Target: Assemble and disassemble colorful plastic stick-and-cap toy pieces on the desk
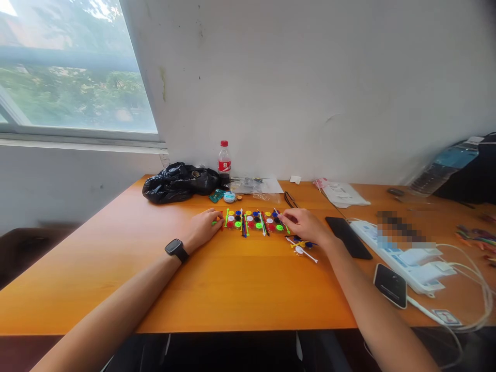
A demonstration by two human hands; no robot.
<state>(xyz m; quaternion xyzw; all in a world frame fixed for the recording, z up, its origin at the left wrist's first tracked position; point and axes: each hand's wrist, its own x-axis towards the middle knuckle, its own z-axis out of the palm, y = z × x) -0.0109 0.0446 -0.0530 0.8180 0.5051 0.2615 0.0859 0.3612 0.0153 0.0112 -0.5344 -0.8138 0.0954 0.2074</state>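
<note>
Head view: we see an unreadable bottle label [224, 166]. Our left grip [203, 227] and right grip [304, 223] curl half-closed by sticks [243, 223], hold unclear.

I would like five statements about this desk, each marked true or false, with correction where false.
1. The crumpled black plastic bag lies left of the red-capped plastic bottle. True.
2. This bottle lies on its side. False: it stands upright.
3. A black wristwatch with rectangular face is on the left wrist. True.
4. The right hand is at the left end of the row of small coloured plastic pieces. False: it is at the right end.
5. The flat black rectangular device lies between the right hand and the white power strip. True.
</note>
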